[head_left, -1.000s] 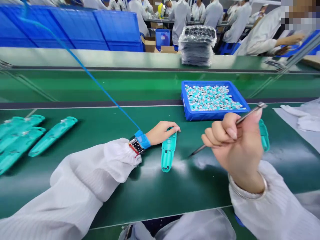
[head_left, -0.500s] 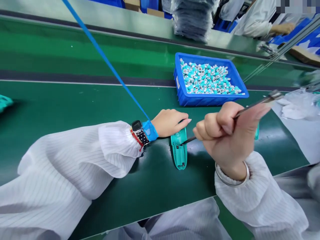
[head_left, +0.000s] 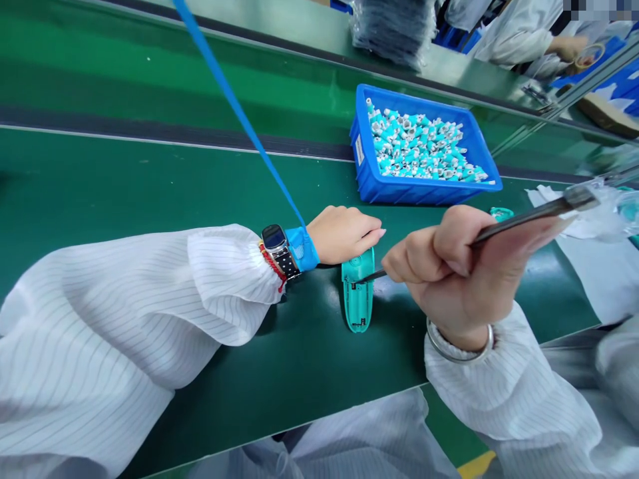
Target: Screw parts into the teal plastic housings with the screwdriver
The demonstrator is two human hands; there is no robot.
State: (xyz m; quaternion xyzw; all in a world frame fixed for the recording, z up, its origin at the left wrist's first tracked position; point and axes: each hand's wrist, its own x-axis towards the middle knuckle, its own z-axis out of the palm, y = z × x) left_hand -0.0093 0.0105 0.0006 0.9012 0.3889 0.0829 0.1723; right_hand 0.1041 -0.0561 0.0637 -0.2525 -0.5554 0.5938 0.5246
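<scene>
A: Where is the piece being worked on?

B: The narrow teal plastic shell (head_left: 358, 299) lies flat on the dark green worktop (head_left: 150, 193). Its length points away from the person.

A: And the left hand?

B: The left hand (head_left: 344, 233) comes in from the left of the shell. Its fingers (head_left: 372, 234) curl over the shell's far end and hold it down against the worktop. The thumb is hidden under the hand.

A: The right one?

B: The right hand (head_left: 449, 273) is just right of the shell, clenched in a fist around a thin dark metal tool (head_left: 524, 216). The tool's point touches the shell near its far end. The back end sticks out past the thumb, up and to the right. I cannot tell whether it is tweezers or a single rod.

A: Anything on the wrists?

B: Left of the shell, the left wrist wears a dark-faced wristwatch (head_left: 274, 238). Beside it is a bright blue wrist strap (head_left: 302, 247), and a blue cord (head_left: 239, 113) runs from it up and away to the left. A silver bangle (head_left: 456, 336) circles the right wrist, to the near right of the shell.

A: What lies further off?

B: Beyond the shell and slightly right, a blue plastic bin (head_left: 409, 193) stands on the worktop, filled with small teal-and-white parts (head_left: 424, 146). Another teal piece (head_left: 500, 213) shows just behind the right hand. Far to the right of the shell lies a white sheet (head_left: 599, 279). Well beyond the shell stands a stack of dark trays in clear film (head_left: 394, 26), and a co-worker's white sleeve (head_left: 519, 36) is further right.
</scene>
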